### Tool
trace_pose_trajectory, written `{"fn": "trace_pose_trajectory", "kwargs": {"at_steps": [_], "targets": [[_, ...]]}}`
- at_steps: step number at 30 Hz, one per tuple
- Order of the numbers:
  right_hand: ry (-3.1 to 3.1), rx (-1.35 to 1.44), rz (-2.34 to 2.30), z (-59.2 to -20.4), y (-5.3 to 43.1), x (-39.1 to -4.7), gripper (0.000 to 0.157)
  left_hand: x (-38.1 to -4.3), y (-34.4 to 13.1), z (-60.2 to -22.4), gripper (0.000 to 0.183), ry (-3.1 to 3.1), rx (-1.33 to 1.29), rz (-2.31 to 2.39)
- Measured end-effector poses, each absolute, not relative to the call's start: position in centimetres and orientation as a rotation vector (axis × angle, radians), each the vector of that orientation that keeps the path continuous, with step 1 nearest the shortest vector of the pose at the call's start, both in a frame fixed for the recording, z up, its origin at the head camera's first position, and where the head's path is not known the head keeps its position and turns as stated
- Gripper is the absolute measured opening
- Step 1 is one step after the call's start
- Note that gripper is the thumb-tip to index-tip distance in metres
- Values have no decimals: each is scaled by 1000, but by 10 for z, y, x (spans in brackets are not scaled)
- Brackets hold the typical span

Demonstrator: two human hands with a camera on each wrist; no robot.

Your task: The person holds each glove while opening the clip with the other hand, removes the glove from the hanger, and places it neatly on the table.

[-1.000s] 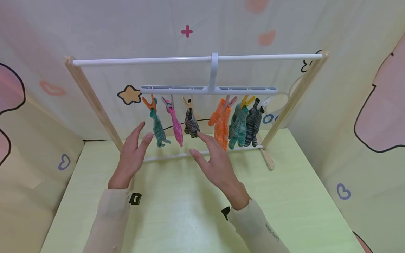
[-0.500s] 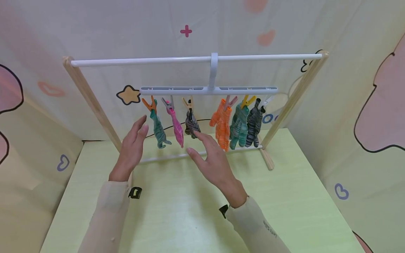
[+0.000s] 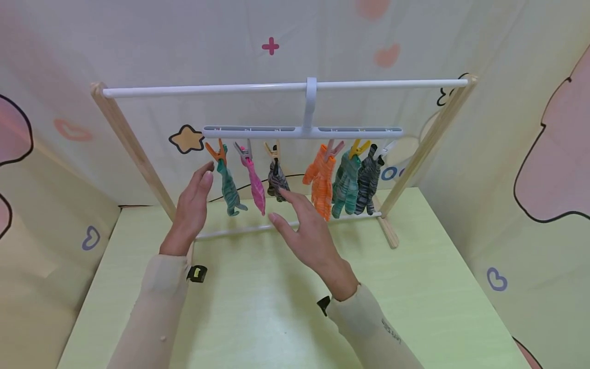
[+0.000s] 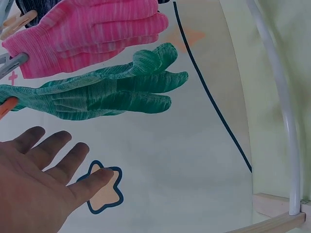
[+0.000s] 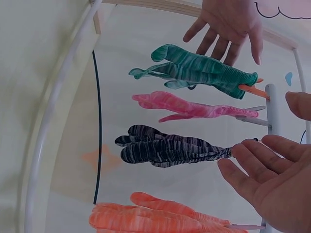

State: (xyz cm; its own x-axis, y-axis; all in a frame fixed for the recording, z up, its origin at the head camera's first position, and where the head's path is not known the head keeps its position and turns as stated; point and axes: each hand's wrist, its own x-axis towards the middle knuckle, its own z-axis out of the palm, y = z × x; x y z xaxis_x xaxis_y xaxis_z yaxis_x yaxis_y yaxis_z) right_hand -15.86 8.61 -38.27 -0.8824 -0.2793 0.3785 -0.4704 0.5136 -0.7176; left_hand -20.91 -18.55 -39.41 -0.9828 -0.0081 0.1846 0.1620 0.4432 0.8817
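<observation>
A row of small knitted gloves hangs from the pale grey clip hanger (image 3: 258, 133). My left hand (image 3: 188, 215) is raised beside the leftmost green glove (image 3: 229, 189); in the left wrist view its spread fingers lie apart from the green glove (image 4: 112, 94). My right hand (image 3: 311, 233) has its fingers extended in front of the dark striped glove (image 3: 277, 177), the index fingertip overlapping its lower end. In the right wrist view, that hand's fingertips are close to the cuff of the dark glove (image 5: 167, 148). A pink glove (image 3: 256, 187) hangs between them. Neither hand holds anything.
The hanger hooks over a white rod (image 3: 207, 89) between wooden posts (image 3: 138, 151). Right of the dark glove hang an orange glove (image 3: 322, 177), another green glove (image 3: 348, 182) and a darker one (image 3: 367, 182). A lower white rod (image 3: 230, 231) runs above the pale table (image 3: 258, 307).
My left hand has moved upward and slightly right, closer to the leftmost green glove. My right hand has shifted slightly left. The gloves stay clipped in place.
</observation>
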Motion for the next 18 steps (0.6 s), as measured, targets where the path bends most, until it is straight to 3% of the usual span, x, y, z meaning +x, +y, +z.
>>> {"fn": "trace_pose_trajectory", "kwargs": {"at_steps": [18], "targets": [[-2541, 640, 1313, -378, 84, -162, 59, -230, -189, -388, 64, -2333, -252, -1756]]}}
